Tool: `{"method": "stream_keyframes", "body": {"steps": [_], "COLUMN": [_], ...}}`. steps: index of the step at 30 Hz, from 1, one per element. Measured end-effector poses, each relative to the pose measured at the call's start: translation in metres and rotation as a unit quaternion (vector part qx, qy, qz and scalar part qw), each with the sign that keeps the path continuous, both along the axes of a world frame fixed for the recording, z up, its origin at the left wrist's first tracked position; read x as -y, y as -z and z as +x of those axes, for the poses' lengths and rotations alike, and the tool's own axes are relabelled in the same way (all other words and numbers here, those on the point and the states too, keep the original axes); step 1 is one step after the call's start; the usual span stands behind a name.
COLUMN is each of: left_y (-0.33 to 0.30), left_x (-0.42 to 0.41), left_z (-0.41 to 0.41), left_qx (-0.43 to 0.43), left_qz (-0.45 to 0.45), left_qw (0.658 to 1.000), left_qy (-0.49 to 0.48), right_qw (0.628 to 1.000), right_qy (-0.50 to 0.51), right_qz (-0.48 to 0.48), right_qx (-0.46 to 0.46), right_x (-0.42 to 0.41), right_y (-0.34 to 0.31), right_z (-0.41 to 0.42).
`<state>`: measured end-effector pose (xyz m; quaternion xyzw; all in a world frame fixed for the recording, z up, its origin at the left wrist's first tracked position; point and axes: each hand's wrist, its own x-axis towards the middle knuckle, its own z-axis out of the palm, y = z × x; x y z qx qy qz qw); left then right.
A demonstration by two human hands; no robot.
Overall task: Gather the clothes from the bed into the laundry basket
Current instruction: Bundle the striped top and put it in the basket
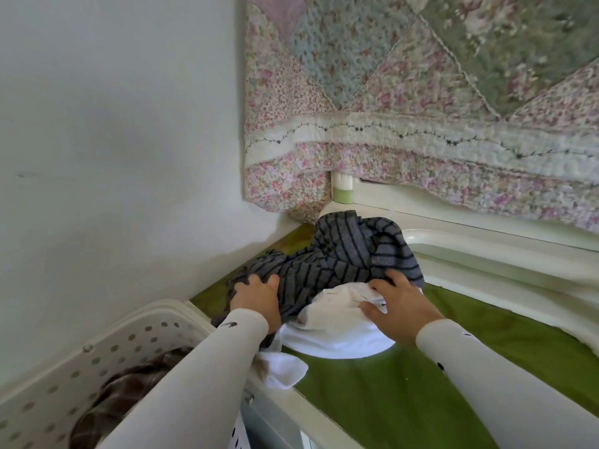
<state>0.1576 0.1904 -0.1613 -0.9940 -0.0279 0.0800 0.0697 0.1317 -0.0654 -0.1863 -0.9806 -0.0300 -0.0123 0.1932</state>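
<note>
Green bed surface [405,384] against white wall [113,124], floral quilt [421,108] behind.

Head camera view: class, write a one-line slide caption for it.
Both hands, left hand and right hand, gather striped garment and white garment beside the laundry basket.

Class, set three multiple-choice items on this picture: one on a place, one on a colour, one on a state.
1. The basket stands: A) lower left, beside the bed B) on the quilt C) under the sheet
2. The sheet is: A) blue B) green C) red
3. The basket is: A) empty B) overturned C) holding a plaid garment

Key: 1 A, it sits at the bed's edge by the wall. 2 B, green shows under the striped garment and white garment, pressed by the left hand and right hand. 3 C, plaid cloth lies inside.
</note>
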Motion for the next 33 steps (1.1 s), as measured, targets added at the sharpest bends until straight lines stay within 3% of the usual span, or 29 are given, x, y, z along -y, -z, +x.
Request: {"method": "stream_keyframes", "body": {"steps": [3,8,14,17,19,21,25,26,28,30,33], "left_y": [0.001,-0.033,-0.123,-0.169,-0.194,-0.215,-0.245,-0.249,-0.254,-0.251,-0.241], "left_x": [0.0,0.005,0.025,0.036,0.045,0.054,0.067,0.067,0.065,0.057,0.033], "left_z": [0.002,-0.002,-0.014,-0.025,-0.034,-0.042,-0.051,-0.053,-0.058,-0.063,-0.064], "left_qx": [0.035,0.119,0.233,0.275,0.279,0.268,0.186,0.158,0.104,0.069,0.064], "left_qz": [-0.004,-0.123,-0.33,-0.429,-0.526,-0.63,-0.824,-0.851,-0.876,-0.882,-0.893], "left_qw": [0.999,0.984,0.912,0.856,0.798,0.724,0.534,0.5,0.471,0.467,0.444], "left_qy": [0.035,0.046,0.07,0.089,0.094,0.086,0.046,0.032,0.013,0.006,-0.021], "right_qw": [1.0,1.0,0.999,0.997,0.994,0.99,0.969,0.964,0.953,0.946,0.931], "right_qy": [0.001,-0.002,-0.034,-0.05,-0.066,-0.08,-0.062,-0.05,-0.025,-0.013,0.001], "right_qz": [0.004,0.002,0.024,0.051,0.073,0.1,0.228,0.248,0.284,0.301,0.356], "right_qx": [-0.003,0.001,0.028,0.04,0.05,0.059,0.073,0.08,0.105,0.123,0.08], "right_x": [0.0,-0.006,-0.022,-0.032,-0.038,-0.045,-0.059,-0.062,-0.066,-0.068,-0.069], "right_y": [-0.001,-0.013,-0.044,-0.064,-0.077,-0.089,-0.094,-0.092,-0.089,-0.084,-0.082], "right_z": [0.0,-0.007,-0.017,-0.022,-0.024,-0.026,-0.024,-0.024,-0.02,-0.012,-0.002]}}
